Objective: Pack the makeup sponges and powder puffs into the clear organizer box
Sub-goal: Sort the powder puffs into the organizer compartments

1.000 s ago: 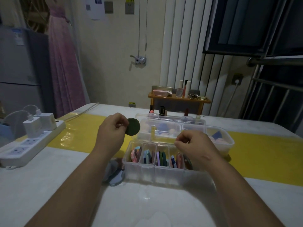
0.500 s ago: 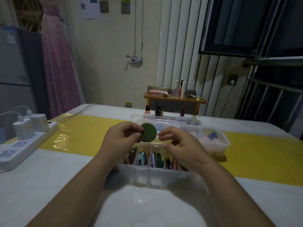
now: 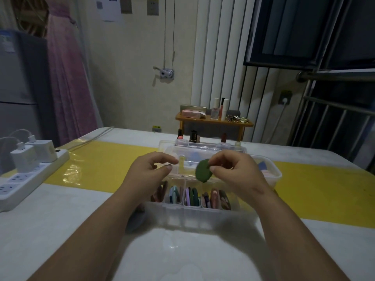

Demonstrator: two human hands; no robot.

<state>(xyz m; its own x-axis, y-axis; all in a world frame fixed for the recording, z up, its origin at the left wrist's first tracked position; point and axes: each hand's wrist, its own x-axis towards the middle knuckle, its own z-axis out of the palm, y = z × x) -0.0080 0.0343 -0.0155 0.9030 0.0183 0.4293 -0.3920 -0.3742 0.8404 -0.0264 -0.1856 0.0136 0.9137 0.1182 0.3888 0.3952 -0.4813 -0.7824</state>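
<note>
Right hand (image 3: 239,175) pinches green round powder puff (image 3: 203,170) between thumb and fingertips, above the clear organizer box (image 3: 192,217). Left hand (image 3: 148,171) is loosely curled and empty beside it. Step looks like placing; the next move likely needs edge-down slotting among the upright puffs.

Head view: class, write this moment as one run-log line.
right hand: pinches green puff over clear organizer box | left hand: empty, fingers loosely curled | stored puffs: upright in front compartments
</note>
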